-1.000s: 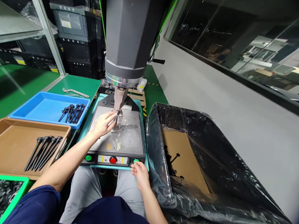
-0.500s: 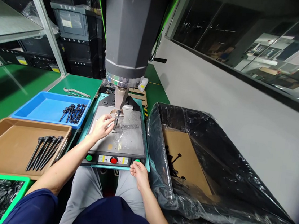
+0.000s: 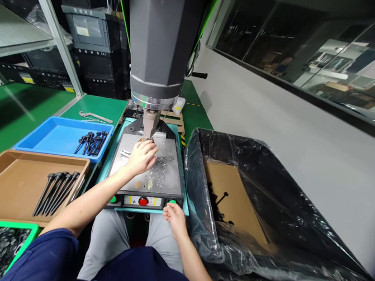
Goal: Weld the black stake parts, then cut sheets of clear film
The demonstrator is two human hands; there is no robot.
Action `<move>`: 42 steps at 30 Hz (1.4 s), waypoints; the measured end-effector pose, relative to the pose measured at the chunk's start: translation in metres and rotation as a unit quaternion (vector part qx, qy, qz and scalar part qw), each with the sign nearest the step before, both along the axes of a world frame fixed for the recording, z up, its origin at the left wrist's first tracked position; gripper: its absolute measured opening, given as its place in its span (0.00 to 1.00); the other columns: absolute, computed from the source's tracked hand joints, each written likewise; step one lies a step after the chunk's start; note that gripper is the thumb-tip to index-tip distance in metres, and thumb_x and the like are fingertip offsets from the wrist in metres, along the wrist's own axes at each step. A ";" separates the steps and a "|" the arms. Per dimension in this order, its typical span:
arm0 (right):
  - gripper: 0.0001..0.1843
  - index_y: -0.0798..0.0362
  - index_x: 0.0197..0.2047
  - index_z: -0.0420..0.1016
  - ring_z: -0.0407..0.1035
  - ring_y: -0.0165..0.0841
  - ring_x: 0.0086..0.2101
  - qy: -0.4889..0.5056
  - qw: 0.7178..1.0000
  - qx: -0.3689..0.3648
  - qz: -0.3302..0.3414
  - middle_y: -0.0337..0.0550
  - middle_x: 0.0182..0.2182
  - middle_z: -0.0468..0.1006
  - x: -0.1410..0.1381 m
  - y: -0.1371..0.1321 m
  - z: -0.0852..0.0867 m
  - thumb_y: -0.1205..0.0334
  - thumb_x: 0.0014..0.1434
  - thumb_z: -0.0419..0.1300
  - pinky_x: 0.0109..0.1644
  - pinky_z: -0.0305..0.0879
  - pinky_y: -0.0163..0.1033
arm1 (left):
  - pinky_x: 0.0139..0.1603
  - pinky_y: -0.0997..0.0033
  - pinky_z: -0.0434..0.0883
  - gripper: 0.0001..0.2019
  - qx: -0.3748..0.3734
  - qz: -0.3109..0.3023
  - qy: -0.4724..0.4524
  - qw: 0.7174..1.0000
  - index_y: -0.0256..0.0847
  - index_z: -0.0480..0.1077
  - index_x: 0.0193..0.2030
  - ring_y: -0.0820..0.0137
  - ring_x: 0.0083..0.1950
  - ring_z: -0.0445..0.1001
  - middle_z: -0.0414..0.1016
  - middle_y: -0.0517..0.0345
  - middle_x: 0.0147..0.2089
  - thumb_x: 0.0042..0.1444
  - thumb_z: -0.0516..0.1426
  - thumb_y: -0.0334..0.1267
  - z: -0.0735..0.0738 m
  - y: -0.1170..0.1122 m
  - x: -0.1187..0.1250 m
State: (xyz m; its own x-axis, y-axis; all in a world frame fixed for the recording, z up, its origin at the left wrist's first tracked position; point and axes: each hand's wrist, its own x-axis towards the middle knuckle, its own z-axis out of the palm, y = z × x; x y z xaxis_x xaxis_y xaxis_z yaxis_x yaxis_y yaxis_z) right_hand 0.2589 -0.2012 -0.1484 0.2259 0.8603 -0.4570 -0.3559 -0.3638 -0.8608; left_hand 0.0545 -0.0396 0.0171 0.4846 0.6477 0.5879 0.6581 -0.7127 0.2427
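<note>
Mid-frame, the metal tip [image 3: 150,124] points down close to the bent left hand [image 3: 142,157], whose hold I can't see; the curled-up right hand [image 3: 175,216] is lower, by the green button [image 3: 172,201].

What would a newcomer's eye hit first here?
Probably the bulky dark-grey machine head at top centre, its metal tool pointing down just beyond the left hand. Next, the red button at the base's front edge, then the black plastic-lined bin on the right.

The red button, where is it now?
In the head view, the red button sits on the front panel, between two green buttons, left of the right hand.
</note>
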 end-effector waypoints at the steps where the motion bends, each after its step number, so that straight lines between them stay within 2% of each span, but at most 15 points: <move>1: 0.24 0.55 0.34 0.77 0.70 0.30 0.24 -0.001 1.000 -0.004 0.003 0.43 0.25 0.79 -0.002 0.000 -0.001 0.48 0.38 0.75 0.28 0.64 0.34 | 0.68 0.42 0.56 0.19 -0.003 0.014 0.019 1.000 0.41 0.73 0.59 0.48 0.68 0.63 0.71 0.39 0.63 0.63 0.55 0.42 0.001 0.001 0.006; 3: 0.24 0.55 0.34 0.77 0.69 0.30 0.24 -0.004 1.000 -0.008 0.010 0.42 0.25 0.79 -0.005 -0.002 -0.003 0.48 0.38 0.75 0.27 0.64 0.34 | 0.70 0.35 0.48 0.24 -0.008 0.059 0.038 0.998 0.41 0.69 0.64 0.44 0.71 0.58 0.64 0.36 0.69 0.63 0.55 0.45 0.000 0.003 0.015; 5: 0.24 0.55 0.34 0.78 0.70 0.30 0.24 -0.005 1.000 -0.008 0.019 0.42 0.25 0.79 -0.008 -0.004 -0.004 0.48 0.38 0.75 0.27 0.64 0.34 | 0.70 0.28 0.42 0.27 -0.019 0.109 0.042 0.993 0.41 0.67 0.66 0.40 0.72 0.56 0.61 0.34 0.71 0.63 0.56 0.48 -0.003 0.005 0.018; 8: 0.23 0.55 0.34 0.77 0.69 0.29 0.24 -0.003 0.999 -0.010 0.030 0.42 0.24 0.79 -0.009 -0.008 -0.007 0.48 0.39 0.75 0.27 0.63 0.33 | 0.68 0.24 0.41 0.29 -0.037 0.158 0.040 0.986 0.41 0.65 0.69 0.38 0.74 0.52 0.59 0.31 0.71 0.63 0.55 0.48 -0.011 0.007 0.012; 17: 0.23 0.55 0.34 0.76 0.68 0.29 0.23 -0.001 0.999 -0.020 0.042 0.42 0.24 0.78 -0.013 -0.012 -0.010 0.48 0.39 0.73 0.27 0.61 0.33 | 0.69 0.29 0.49 0.30 -0.074 0.153 0.051 0.984 0.44 0.61 0.72 0.41 0.76 0.49 0.51 0.35 0.76 0.64 0.54 0.49 -0.024 0.002 -0.007; 23: 0.24 0.56 0.36 0.75 0.68 0.29 0.24 -0.021 0.997 -0.029 0.064 0.41 0.25 0.78 -0.015 -0.016 -0.013 0.48 0.40 0.71 0.28 0.61 0.33 | 0.69 0.30 0.52 0.31 -0.059 0.195 0.115 0.972 0.45 0.59 0.73 0.44 0.76 0.48 0.54 0.41 0.75 0.65 0.51 0.51 -0.018 -0.001 -0.007; 29: 0.23 0.55 0.36 0.74 0.68 0.29 0.24 -0.034 0.995 -0.042 0.087 0.40 0.26 0.77 -0.020 -0.019 -0.025 0.48 0.42 0.69 0.28 0.60 0.34 | 0.69 0.28 0.49 0.30 -0.032 0.206 0.143 0.968 0.47 0.61 0.71 0.44 0.75 0.50 0.58 0.42 0.73 0.65 0.50 0.54 -0.011 -0.003 -0.006; 31: 0.21 0.54 0.36 0.74 0.68 0.30 0.25 -0.052 0.992 -0.032 0.112 0.39 0.25 0.76 -0.024 -0.022 -0.022 0.48 0.44 0.68 0.28 0.61 0.34 | 0.69 0.27 0.49 0.30 -0.030 0.207 0.145 0.967 0.48 0.62 0.71 0.43 0.75 0.50 0.59 0.43 0.73 0.65 0.50 0.54 -0.011 -0.002 -0.006; 34: 0.16 0.54 0.36 0.77 0.70 0.32 0.26 -0.077 0.965 0.033 0.247 0.39 0.24 0.77 -0.031 -0.025 0.006 0.52 0.48 0.68 0.30 0.65 0.36 | 0.69 0.27 0.50 0.30 -0.033 0.203 0.150 0.967 0.47 0.61 0.71 0.43 0.75 0.51 0.58 0.42 0.73 0.65 0.51 0.53 -0.012 -0.002 -0.006; 36: 0.12 0.54 0.35 0.79 0.74 0.34 0.29 -0.078 0.925 0.122 0.352 0.41 0.27 0.79 -0.036 -0.015 0.042 0.53 0.54 0.65 0.35 0.69 0.38 | 0.69 0.28 0.51 0.31 -0.036 0.202 0.149 0.967 0.47 0.59 0.72 0.43 0.75 0.51 0.57 0.42 0.74 0.65 0.51 0.53 -0.014 -0.002 -0.006; 37: 0.12 0.53 0.35 0.79 0.76 0.35 0.32 -0.084 0.909 0.187 0.364 0.43 0.29 0.81 -0.039 -0.004 0.063 0.53 0.59 0.62 0.38 0.72 0.40 | 0.69 0.28 0.52 0.31 -0.037 0.203 0.147 0.967 0.46 0.59 0.73 0.43 0.74 0.51 0.56 0.41 0.74 0.65 0.51 0.53 -0.014 -0.002 -0.006; 38: 0.13 0.52 0.34 0.79 0.76 0.35 0.36 -0.120 0.899 0.261 0.329 0.44 0.32 0.82 -0.041 0.012 0.083 0.53 0.63 0.59 0.43 0.72 0.41 | 0.68 0.28 0.52 0.31 -0.039 0.204 0.145 0.967 0.46 0.58 0.73 0.43 0.74 0.52 0.56 0.41 0.74 0.65 0.50 0.53 -0.015 -0.002 -0.006; 39: 0.14 0.51 0.36 0.80 0.76 0.36 0.39 -0.162 0.899 0.315 0.257 0.45 0.36 0.83 -0.043 0.032 0.103 0.53 0.65 0.57 0.48 0.72 0.42 | 0.68 0.29 0.53 0.31 -0.040 0.204 0.144 0.968 0.46 0.58 0.73 0.43 0.74 0.52 0.55 0.41 0.75 0.66 0.50 0.53 -0.015 -0.002 -0.005; 41: 0.16 0.51 0.45 0.80 0.76 0.37 0.46 -0.209 0.900 0.371 0.094 0.46 0.43 0.83 -0.047 0.083 0.132 0.53 0.67 0.54 0.55 0.71 0.44 | 0.68 0.29 0.54 0.31 -0.042 0.201 0.145 0.968 0.46 0.58 0.73 0.43 0.74 0.52 0.54 0.41 0.75 0.66 0.50 0.53 -0.014 -0.003 -0.006; 42: 0.17 0.50 0.48 0.79 0.75 0.38 0.49 -0.222 0.891 0.393 0.058 0.47 0.46 0.83 -0.049 0.111 0.142 0.52 0.68 0.53 0.59 0.69 0.46 | 0.67 0.29 0.55 0.32 -0.043 0.199 0.147 0.968 0.46 0.57 0.73 0.42 0.74 0.52 0.54 0.41 0.75 0.66 0.51 0.53 -0.014 -0.003 -0.006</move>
